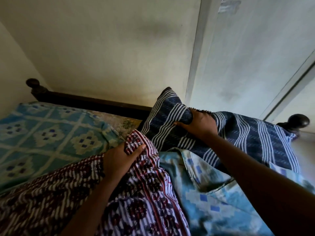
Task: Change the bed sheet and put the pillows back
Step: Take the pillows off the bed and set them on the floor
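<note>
Left hand [119,160] grips maroon-and-white patterned pillow [144,201], nearest. Right hand [199,125] clutches navy white-striped pillow [247,138] beyond. Turquoise diamond-print bed sheet [42,133] lies rumpled; best smooth it before seating pillows against dark wooden headboard [95,102].

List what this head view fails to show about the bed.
Head view only.
- Red patterned bundle: cut by the bottom edge; left hand grips it; pillow or folded cloth, unclear.
- Navy striped pillow: fingers of the right hand hidden behind its fabric.
- Blue sheet: partly under both, edges out of frame, so tucking unseen.
</note>
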